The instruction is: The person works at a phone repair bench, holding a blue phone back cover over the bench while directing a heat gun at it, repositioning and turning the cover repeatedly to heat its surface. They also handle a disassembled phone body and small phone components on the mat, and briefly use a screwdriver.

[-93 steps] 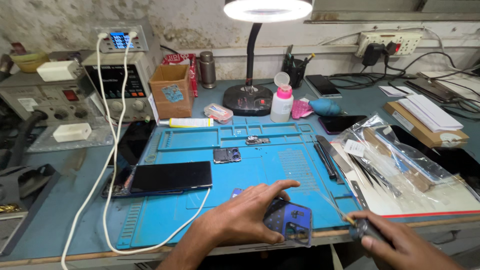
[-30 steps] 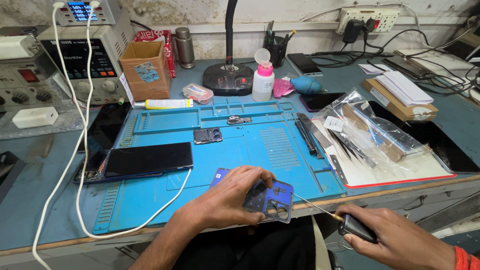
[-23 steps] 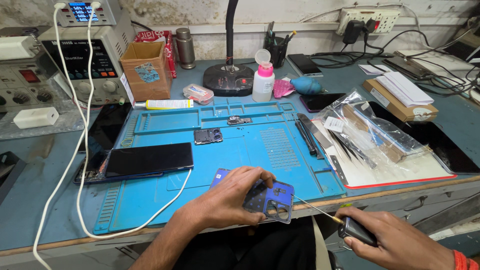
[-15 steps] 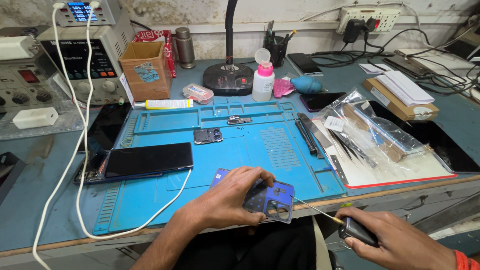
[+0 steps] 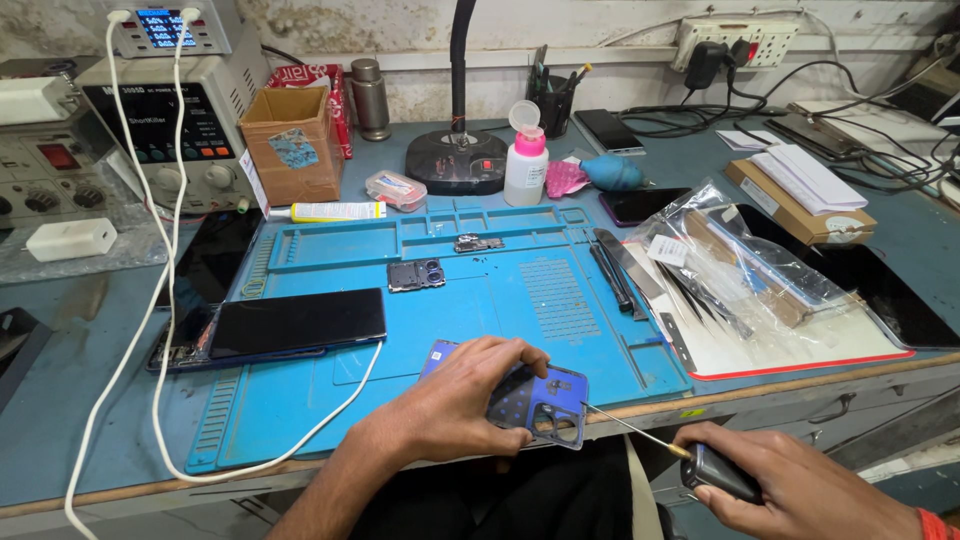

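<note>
Currently left hand [image 5: 455, 405] is clamped down over a blue phone back frame [image 5: 535, 405], fingers curled across its top, pinning it at the near edge of the blue repair mat [image 5: 450, 300], camera cutout end facing right. Right hand [image 5: 800, 490] is closed around the black handle of a precision screwdriver [image 5: 690, 462], off the bench edge; the thin shaft angles up-left with the tip at the frame's right edge, by the camera cutout. Can't tell if the tip actually sits in a screw. On the mat behind: a dark phone [image 5: 290, 323] lying screen up at left with a white cable [image 5: 150, 300] running past it, a small camera module [image 5: 417, 274] near centre, another small part [image 5: 478, 243] further back. Clear plastic bags [image 5: 730, 265] lie to the right of the mat, a white bottle with pink cap [image 5: 526, 165] next to the lamp base [image 5: 457, 160] at the back.
</note>
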`<state>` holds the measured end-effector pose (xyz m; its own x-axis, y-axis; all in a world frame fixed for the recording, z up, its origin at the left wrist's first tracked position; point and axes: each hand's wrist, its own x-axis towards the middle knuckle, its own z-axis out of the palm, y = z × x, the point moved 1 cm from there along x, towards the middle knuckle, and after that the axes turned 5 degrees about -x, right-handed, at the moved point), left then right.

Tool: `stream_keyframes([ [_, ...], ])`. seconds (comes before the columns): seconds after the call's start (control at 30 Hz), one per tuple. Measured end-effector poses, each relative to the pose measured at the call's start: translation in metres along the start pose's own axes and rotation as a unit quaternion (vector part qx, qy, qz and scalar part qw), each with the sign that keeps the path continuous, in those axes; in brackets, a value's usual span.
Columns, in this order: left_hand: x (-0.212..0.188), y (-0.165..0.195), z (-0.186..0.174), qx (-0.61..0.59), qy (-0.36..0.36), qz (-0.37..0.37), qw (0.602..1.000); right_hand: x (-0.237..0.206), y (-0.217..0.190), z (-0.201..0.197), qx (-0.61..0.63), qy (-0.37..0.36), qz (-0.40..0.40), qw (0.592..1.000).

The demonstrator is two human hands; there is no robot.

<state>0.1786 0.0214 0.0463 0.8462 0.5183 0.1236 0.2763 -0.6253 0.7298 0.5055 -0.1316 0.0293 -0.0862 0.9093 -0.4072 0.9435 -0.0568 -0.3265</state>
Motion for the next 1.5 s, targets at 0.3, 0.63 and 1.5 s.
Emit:
stream_keyframes([
  [0.3, -0.002, -0.001, 0.001, 0.003, 0.015, 0.014, 1.0, -0.001, 0.002, 0.002, -0.01, 0.006, 0.008, 1.0],
  [0.63, -0.002, -0.004, 0.003, -0.002, 0.027, 0.05, 0.998, -0.002, -0.013, -0.004, 0.005, 0.016, -0.01, 1.0],
  [1.5, -0.003, 0.0, 0.002, 0.0, 0.036, 0.047, 0.998, -0.002, 0.001, 0.004, -0.02, -0.015, 0.001, 1.0],
])
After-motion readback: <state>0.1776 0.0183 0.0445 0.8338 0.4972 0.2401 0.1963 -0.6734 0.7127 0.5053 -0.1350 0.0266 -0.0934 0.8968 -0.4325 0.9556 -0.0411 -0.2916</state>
